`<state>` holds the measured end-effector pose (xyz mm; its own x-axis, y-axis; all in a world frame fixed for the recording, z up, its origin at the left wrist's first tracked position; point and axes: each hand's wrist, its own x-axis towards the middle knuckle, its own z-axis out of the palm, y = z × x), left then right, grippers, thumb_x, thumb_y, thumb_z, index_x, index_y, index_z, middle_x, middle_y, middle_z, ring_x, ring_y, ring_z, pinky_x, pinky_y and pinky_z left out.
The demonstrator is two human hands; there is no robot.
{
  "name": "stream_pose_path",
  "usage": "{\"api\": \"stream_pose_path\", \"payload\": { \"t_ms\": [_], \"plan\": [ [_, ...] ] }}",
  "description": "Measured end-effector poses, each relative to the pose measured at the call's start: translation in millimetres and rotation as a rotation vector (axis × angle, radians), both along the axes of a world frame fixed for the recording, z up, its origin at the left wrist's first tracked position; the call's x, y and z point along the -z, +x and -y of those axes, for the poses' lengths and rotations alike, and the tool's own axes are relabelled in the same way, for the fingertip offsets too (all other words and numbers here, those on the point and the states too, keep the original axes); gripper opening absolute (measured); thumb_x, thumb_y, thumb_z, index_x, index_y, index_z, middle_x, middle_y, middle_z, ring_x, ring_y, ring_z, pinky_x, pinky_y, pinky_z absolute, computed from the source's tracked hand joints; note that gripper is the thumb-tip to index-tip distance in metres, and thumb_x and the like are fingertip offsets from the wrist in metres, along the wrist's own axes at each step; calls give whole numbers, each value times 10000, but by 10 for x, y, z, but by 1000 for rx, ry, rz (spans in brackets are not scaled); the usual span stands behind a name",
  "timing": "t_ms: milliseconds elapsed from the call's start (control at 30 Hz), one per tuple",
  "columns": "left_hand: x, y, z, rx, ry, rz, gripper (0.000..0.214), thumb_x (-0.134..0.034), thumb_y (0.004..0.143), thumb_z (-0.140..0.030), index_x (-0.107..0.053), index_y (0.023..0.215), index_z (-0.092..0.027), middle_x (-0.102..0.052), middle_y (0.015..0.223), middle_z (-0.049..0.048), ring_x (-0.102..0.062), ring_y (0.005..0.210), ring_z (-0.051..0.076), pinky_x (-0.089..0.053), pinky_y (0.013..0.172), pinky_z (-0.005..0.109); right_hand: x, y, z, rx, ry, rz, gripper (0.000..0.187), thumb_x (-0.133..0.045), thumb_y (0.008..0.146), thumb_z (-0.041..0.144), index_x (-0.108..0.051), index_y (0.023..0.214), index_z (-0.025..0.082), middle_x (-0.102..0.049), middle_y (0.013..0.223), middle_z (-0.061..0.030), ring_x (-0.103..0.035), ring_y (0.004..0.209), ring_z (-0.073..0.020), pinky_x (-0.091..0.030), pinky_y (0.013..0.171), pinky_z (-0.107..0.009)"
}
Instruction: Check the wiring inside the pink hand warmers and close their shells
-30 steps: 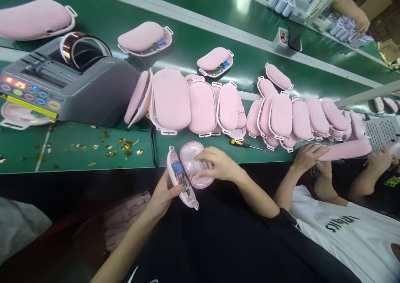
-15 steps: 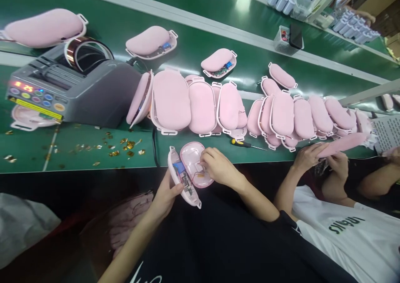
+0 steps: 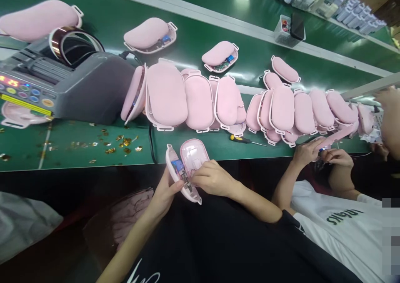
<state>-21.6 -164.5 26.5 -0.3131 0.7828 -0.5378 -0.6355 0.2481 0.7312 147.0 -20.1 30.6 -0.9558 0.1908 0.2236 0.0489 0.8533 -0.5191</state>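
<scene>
An opened pink plastic casing is held just in front of the bench edge. My left hand (image 3: pixel 164 193) grips its near half, a shell (image 3: pixel 171 160) with a strap loop at each end, the thumb over its rim. Inside that shell sit a blue part (image 3: pixel 178 166) and a circuit board (image 3: pixel 186 184). The other half, a glossy pink cover (image 3: pixel 194 150), stands open to its right. My right hand (image 3: pixel 215 179) covers the lower part of this cover, fingers pinched together beside the board. Thin wires show near those fingertips; what exactly they pinch is hidden.
A grey tape dispenser (image 3: pixel 93 87) carries a tape roll (image 3: pixel 58 45) at left, with gold tape scraps (image 3: pixel 125 142) before it. Pink casings (image 3: pixel 200 101) line the bench. A yellow-handled screwdriver (image 3: pixel 239 138) lies near the edge. A co-worker's hands (image 3: pixel 308 154) work at right.
My right hand has moved down and left from inside the cover to beside the circuit board. My left hand keeps its hold. The view has shifted slightly.
</scene>
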Motion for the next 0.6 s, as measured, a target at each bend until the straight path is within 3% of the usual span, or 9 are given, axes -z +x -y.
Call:
{"api": "stream_pose_path", "payload": {
  "t_ms": [267,400,600],
  "plan": [
    [-44,-19,-16,21,-42,-13,1003,-1015,652,-609,-598,1484,-234,-738,1403,118,-678,1315,348,-541,1131,406,-9,-9,-1,-22,15,-36,157,-655,1098,269,-805,1054,258,-826,1048,11,-566,925,-154,-334,798,-357],
    [-133,-1,-9,15,-104,-8,1021,-1020,599,-660,-636,1433,-211,-770,1317,120,-707,1239,342,-580,1049,385,-36,-2,54,12,13,-136,142,-679,1088,279,-806,1025,268,-831,1018,44,-562,898,-141,-323,828,-369],
    [-212,83,243,59,-204,148,914,-973,679,-687,-666,1416,-240,-777,1289,121,-733,1194,366,-621,1004,438,-59,118,214,13,-108,-134,170,-680,1093,313,-833,1018,312,-862,1011,69,-603,896,-129,-292,875,-405]
  ]
}}
